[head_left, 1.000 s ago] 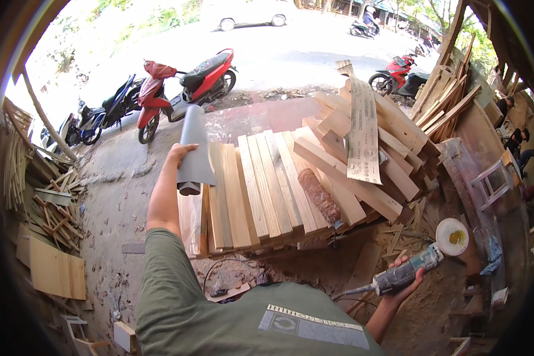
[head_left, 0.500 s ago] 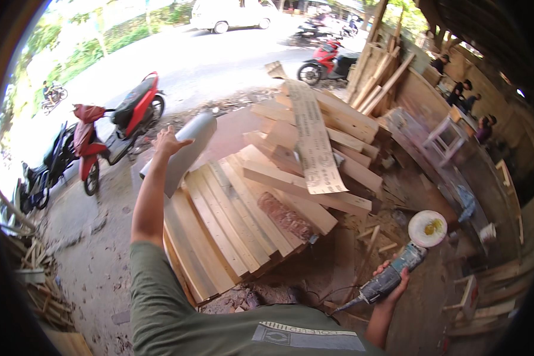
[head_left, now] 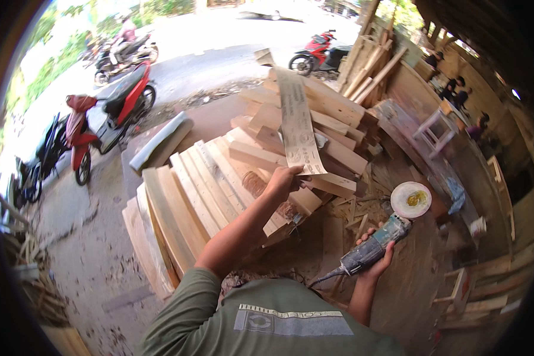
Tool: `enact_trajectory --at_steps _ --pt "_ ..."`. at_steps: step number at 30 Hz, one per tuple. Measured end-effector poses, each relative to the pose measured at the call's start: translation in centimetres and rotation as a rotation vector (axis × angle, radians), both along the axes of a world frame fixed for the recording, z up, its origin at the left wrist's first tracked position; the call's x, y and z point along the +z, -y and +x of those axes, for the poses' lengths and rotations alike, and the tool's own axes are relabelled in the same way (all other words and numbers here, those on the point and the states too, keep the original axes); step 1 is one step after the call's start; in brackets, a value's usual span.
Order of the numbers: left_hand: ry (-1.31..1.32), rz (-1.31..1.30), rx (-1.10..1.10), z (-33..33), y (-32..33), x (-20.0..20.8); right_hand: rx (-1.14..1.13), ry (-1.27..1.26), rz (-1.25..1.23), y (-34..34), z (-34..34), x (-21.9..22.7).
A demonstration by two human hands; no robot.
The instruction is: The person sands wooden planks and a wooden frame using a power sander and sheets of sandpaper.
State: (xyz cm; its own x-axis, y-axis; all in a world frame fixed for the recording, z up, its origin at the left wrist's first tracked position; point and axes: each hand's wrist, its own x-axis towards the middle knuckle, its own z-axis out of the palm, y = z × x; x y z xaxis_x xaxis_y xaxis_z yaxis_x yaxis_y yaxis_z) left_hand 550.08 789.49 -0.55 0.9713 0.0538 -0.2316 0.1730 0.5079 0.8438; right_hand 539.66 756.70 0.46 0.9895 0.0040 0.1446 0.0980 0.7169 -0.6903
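Note:
My left hand (head_left: 286, 181) pinches the near end of a long tan sandpaper strip (head_left: 296, 118), with print on its upper side. The strip lies over a pile of wooden blocks (head_left: 258, 155) and its far end curls up. In my right hand (head_left: 385, 261) is an angle grinder (head_left: 371, 246), gripped around its dark teal body. A round pale pad (head_left: 410, 200) with a yellowish centre faces up at the tool's head. Beneath my left forearm are pale planks (head_left: 187, 190) side by side, and a reddish-brown rough piece (head_left: 255, 184) partly hidden by my hand.
A grey roll (head_left: 160, 142) lies left of the planks. Red motorbikes stand beyond, one at the left (head_left: 110, 113) and one farther back (head_left: 319, 54). To the right are a small wooden stool frame (head_left: 436, 132), scrap wood (head_left: 474, 302) and several people in the background.
My left hand has let go of the grey roll, moved right and nearer, and taken hold of the sandpaper strip's end. The grinder stays in my right hand. A motorbike rider appears on the road.

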Motion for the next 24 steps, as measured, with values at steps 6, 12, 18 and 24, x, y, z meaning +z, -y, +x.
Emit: enact_trajectory --at_steps 6,12,18,24 --pt "0.121 0.297 0.234 -10.3 -9.4 3.3 0.114 0.167 -0.069 -0.2 1.7 0.9" --pt "-0.081 0.548 0.420 -24.7 -15.8 1.5 0.356 0.180 -0.206 -3.8 2.7 4.1" --pt "-0.076 0.318 0.356 -27.1 -15.1 -6.7 0.587 0.250 -0.683 -11.4 3.2 8.7" --pt "-0.233 0.544 0.341 -25.5 -11.8 -8.4 0.796 0.545 -1.235 -19.5 3.4 9.4"
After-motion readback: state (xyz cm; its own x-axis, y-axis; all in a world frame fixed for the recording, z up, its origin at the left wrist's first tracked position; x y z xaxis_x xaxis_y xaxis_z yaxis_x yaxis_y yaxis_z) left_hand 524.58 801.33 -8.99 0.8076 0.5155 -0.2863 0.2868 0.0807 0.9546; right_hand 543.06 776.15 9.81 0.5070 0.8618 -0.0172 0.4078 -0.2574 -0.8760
